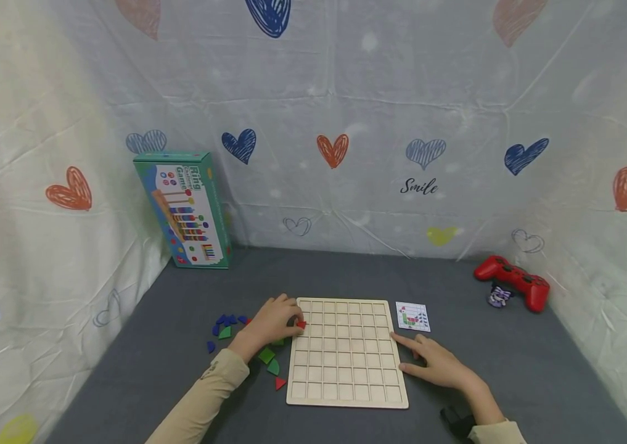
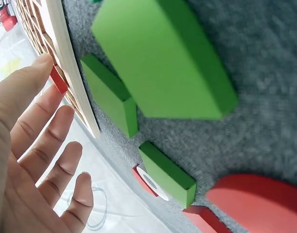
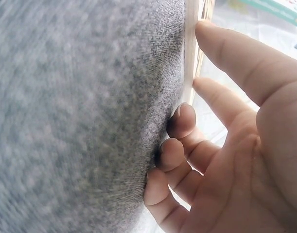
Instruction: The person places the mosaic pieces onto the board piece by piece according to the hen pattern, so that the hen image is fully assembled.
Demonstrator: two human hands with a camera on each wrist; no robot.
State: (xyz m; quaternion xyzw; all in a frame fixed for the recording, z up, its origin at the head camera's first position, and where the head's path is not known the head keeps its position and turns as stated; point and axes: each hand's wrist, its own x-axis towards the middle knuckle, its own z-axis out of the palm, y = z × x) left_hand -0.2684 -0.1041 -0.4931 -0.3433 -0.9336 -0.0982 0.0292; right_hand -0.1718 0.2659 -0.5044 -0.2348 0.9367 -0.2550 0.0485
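In the head view, the wooden grid board (image 1: 344, 359) lies flat with bare cells. Thumb and index finger of my left hand (image 1: 273, 317) pinch a small red block (image 1: 301, 324) at the board's left edge, near its upper corner. The left wrist view shows that red block (image 2: 59, 80) edge-on between the fingertips; its full outline is hidden. On the other side, my right hand (image 1: 438, 365) touches the board's right edge with extended index finger and thumb. Its other fingers rest bent on the cloth in the right wrist view.
Left of the board lie loose blue pieces (image 1: 226, 320), green pieces (image 1: 266, 355) and a red triangle (image 1: 280, 383). A pattern card (image 1: 413, 317) lies right of the board. Farther back are a red game controller (image 1: 513, 280), a small charm (image 1: 499, 296) and a green-edged box (image 1: 188, 213).
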